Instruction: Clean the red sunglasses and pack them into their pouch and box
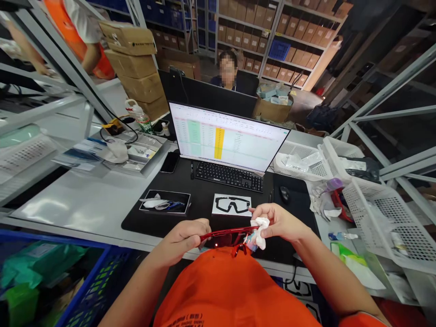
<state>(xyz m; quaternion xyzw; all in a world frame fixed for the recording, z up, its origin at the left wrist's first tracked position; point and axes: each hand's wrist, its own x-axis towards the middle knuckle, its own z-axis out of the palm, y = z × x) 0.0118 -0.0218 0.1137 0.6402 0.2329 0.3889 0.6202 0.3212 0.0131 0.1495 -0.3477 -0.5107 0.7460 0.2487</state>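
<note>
I have the red glasses (221, 233) held level above the near edge of the worktop (64, 193), just in front of my orange shirt (218, 286). My left hand (191, 236) is curled closed, thumb and fingers pinching one end of the frame. My right hand (276, 223) is partly closed, its thumb and fingertips nipping a crumpled white cloth (261, 227) against the other end. The dark lens hangs below the red top rim, between my two hands. Just beyond my right fingers, a white box (232, 205) printed with a black glasses outline lies on the black mat (145, 218). To its left, apart from it, sits an open dark box (185, 202) with a whitish wrapped item in it. Farther back are the keyboard (230, 176) and the monitor (200, 136), lit with a spreadsheet, with a phone (170, 162) to the left and the mouse (284, 194) to the right. White perforated baskets (405, 222) stand at my right, and another person (226, 79) sits behind the screens.
</note>
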